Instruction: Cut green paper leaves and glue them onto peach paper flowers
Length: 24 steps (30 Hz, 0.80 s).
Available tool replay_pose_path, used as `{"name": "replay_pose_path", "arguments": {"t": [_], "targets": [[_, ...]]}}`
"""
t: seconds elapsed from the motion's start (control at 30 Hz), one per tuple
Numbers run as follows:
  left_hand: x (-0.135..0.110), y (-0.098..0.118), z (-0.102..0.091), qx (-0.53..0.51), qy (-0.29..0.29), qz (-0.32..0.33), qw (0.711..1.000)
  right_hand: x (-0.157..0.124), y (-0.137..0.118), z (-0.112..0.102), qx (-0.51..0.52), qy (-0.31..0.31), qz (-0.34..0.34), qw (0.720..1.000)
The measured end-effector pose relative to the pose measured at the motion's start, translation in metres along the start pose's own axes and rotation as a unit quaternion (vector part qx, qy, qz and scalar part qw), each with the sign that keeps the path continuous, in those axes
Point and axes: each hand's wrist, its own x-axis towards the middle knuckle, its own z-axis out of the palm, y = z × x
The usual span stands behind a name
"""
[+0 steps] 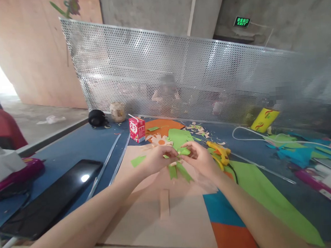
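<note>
My left hand (158,159) and my right hand (199,157) meet over the middle of the table, fingers pinched together on a small green paper piece (180,168) with strips hanging down. Both hands hold it just above a beige paper sheet (159,210). A paper daisy with an orange centre (161,140) lies just beyond my left hand. A yellow glue gun (221,153) rests right beside my right hand.
A red drink carton (137,129) stands behind the daisy. A black tablet (52,196) lies at the left. Green (271,200), blue and orange paper sheets spread at the right. A perforated metal screen (196,73) closes the table's far side, with a person behind it.
</note>
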Motion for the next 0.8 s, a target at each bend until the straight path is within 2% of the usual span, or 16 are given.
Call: {"name": "replay_pose_path", "arguments": {"t": [0.13,0.2,0.27,0.33,0.4,0.53,0.6,0.7,0.8], "targets": [[0.004,-0.003,-0.003,-0.069,0.076,-0.038,0.994,0.006,0.005,-0.011,-0.058,0.062,-0.022,0.996],[0.005,-0.003,-0.006,-0.107,0.120,-0.071,0.984,0.010,0.010,-0.023,-0.129,0.092,-0.014,0.987],[0.006,-0.003,-0.010,-0.133,0.149,-0.098,0.975,0.012,0.015,-0.036,-0.255,0.097,0.024,0.962],[0.007,-0.004,-0.015,-0.153,0.175,-0.113,0.966,0.013,0.018,-0.046,-0.375,0.080,0.088,0.920],[0.008,-0.006,-0.018,-0.165,0.197,-0.123,0.958,0.014,0.018,-0.051,-0.435,0.049,0.141,0.888],[0.009,-0.014,-0.021,-0.155,0.221,-0.136,0.953,0.015,0.016,-0.056,-0.468,0.032,0.135,0.873],[0.009,-0.017,-0.022,-0.144,0.231,-0.133,0.953,0.015,0.020,-0.060,-0.494,0.012,0.175,0.851],[0.009,-0.017,-0.023,-0.150,0.238,-0.130,0.951,0.015,0.031,-0.071,-0.523,0.001,0.273,0.807],[0.008,-0.016,-0.023,-0.157,0.235,-0.123,0.951,0.015,0.039,-0.077,-0.524,0.012,0.301,0.797]]}}
